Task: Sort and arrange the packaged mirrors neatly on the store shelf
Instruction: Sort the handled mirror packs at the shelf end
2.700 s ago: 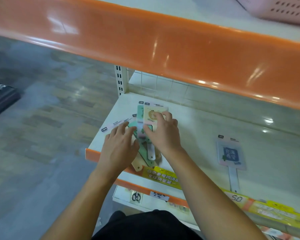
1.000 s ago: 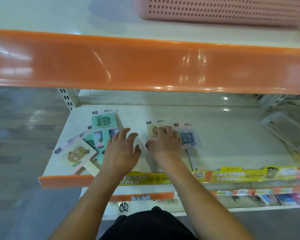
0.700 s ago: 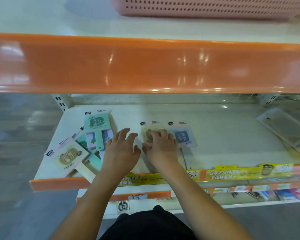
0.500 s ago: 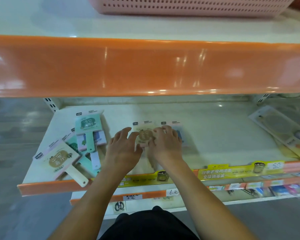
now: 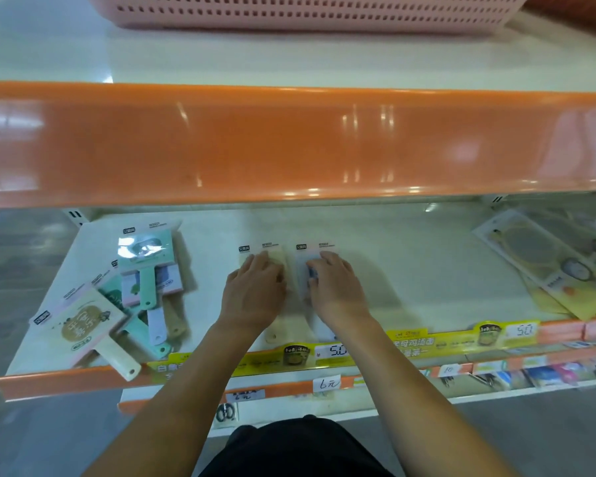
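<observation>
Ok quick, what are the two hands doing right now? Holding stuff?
Left hand: open, fingers flat on the beige packaged mirror.
Right hand: open, fingers flat on the white packaged mirror.
Neither grips anything.

pink basket [image 5: 310, 12] cropped (top edge), shelf labels [image 5: 331, 383] blurred

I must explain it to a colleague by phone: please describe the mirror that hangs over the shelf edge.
Find the middle shelf under the wide orange band, then its messy pile at the left end. The beige mirror lies frontmost there, tilted. It alone pokes its cream handle past the orange front lip.
</observation>
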`<state>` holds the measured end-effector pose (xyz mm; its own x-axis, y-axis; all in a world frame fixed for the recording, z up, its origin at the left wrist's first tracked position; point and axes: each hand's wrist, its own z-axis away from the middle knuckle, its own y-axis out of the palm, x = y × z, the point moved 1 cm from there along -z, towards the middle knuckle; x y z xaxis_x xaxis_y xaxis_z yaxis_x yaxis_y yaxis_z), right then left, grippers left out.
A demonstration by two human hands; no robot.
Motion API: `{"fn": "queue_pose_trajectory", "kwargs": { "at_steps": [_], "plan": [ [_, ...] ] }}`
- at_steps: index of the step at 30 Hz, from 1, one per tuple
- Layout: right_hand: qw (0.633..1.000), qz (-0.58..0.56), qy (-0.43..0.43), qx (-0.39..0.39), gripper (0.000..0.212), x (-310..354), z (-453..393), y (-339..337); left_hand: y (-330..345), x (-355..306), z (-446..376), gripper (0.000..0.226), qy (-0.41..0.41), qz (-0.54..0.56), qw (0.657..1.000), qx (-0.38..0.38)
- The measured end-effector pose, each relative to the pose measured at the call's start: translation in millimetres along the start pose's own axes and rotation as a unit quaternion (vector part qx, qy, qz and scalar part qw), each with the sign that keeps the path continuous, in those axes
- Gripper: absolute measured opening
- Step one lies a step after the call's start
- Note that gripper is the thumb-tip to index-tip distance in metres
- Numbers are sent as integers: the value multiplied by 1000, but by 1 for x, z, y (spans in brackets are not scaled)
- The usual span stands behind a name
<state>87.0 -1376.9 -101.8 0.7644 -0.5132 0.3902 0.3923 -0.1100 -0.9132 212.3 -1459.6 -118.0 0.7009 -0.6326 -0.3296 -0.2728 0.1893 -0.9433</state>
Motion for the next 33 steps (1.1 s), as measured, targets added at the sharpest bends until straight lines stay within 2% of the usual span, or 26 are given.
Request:
{"fn": "queue_pose_trajectory", "kwargs": {
  "at_steps": [6,10,22,33],
  "plan": [
    [1000,6,-6,30,33,-3,-6,-6,5,3,-1,14,16,21,1000,8],
    [999,22,-13,19,28,-7,-8,-8,2,0,-1,17,11,23,1000,9],
    [999,28,-31,19,31,-15,-7,-4,-2,-23,7,25,-11,39,998,40],
    [998,47,-41,29,34,-28,-7,-7,9,-37,5,23,15,-13,998,55]
  ]
}}
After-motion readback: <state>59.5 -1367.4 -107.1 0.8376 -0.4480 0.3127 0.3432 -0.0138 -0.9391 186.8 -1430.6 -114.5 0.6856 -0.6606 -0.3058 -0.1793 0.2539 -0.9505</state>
